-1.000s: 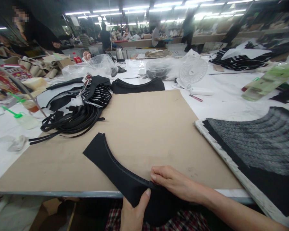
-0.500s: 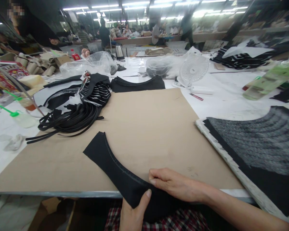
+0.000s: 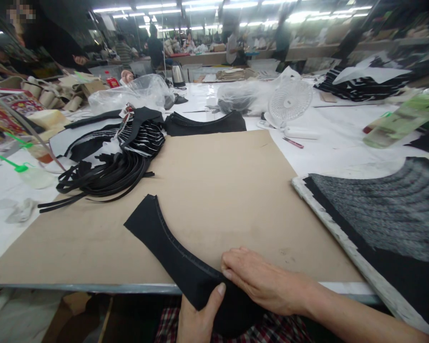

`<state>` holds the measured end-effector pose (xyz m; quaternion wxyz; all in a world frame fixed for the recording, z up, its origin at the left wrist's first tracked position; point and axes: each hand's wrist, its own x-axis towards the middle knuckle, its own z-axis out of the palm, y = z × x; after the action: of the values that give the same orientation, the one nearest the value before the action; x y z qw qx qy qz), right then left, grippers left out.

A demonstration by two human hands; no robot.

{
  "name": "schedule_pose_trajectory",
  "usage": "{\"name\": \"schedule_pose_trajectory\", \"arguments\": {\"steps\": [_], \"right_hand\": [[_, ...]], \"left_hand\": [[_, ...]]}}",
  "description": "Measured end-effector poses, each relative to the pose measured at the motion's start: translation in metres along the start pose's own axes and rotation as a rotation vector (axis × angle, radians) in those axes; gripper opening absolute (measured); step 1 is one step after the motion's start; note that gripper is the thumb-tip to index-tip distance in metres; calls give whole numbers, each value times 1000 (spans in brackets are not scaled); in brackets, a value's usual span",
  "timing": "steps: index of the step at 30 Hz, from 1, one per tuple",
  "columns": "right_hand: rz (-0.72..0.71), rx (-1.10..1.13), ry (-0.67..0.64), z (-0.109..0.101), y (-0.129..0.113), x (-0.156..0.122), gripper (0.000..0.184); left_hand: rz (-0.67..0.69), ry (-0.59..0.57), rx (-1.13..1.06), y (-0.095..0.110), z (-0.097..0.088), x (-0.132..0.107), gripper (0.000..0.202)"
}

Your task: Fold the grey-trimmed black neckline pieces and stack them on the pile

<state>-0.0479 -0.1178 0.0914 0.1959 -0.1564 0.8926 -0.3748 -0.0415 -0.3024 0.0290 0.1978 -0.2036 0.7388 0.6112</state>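
Observation:
A curved black fabric piece (image 3: 178,259) lies partly on the brown paperboard (image 3: 221,190) and hangs over the table's front edge towards my lap. A narrow folded or stitched band follows its inner curve. My left hand (image 3: 202,314) grips the lower part, thumb on top and fingers hidden beneath. Curled over the inner edge, my right hand (image 3: 255,276) has its fingers closed on the band; its fingertips are partly hidden.
Black straps and striped fabric (image 3: 117,157) are heaped at left. More curved black pieces (image 3: 205,124) lie at the board's far edge. Stacked grey-black pieces (image 3: 389,214) sit on a board at right. Beyond stand a small white fan (image 3: 289,102) and a green-tinted bottle (image 3: 396,124).
My right hand has turned slightly, its wrist lower and its knuckles still at the curved edge. My left hand keeps its grip, and the black piece stays nearly in place.

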Motion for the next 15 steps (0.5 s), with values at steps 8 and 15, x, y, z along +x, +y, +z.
{"name": "schedule_pose_trajectory", "arguments": {"steps": [8, 15], "right_hand": [[-19, -263, 124, 24, 0, -3, 18], [20, 235, 82, 4, 8, -3, 36]], "left_hand": [[40, 12, -43, -1, 4, 0, 58], [-63, -12, -45, 1, 2, 2, 53]]}}
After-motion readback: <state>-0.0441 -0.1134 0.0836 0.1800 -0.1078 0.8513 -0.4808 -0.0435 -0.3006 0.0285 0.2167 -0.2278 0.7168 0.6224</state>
